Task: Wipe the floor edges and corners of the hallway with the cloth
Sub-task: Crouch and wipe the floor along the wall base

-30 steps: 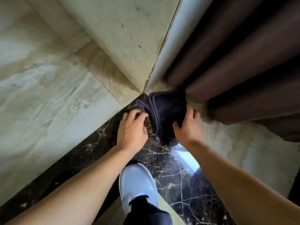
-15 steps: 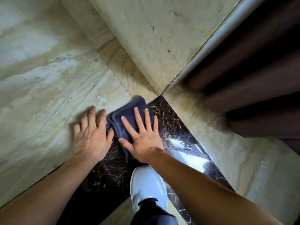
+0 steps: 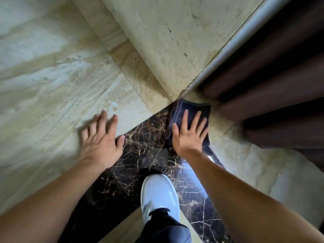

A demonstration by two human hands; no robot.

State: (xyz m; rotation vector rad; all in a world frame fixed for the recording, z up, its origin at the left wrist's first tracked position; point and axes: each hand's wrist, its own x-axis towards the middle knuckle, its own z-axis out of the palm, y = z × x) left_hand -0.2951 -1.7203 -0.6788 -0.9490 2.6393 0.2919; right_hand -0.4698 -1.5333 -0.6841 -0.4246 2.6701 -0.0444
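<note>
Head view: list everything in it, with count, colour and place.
cloth: one, dark blue, folded in the corner
marble strip: one, black, gold-veined, centre floor
marble slabs: several, beige, left, top, lower right
trim: one, grey, beside curtain
curtain: one, brown, upper right
shoe: one, white, bottom centre
trouser leg: one, dark, bottom edge
left hand: one, flat on beige marble
right hand: one, flat on cloth

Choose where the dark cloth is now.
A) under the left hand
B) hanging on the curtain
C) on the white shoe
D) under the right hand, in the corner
D: the right hand lies flat on the cloth in the corner, beside the curtain; the left hand is apart from it.
</note>
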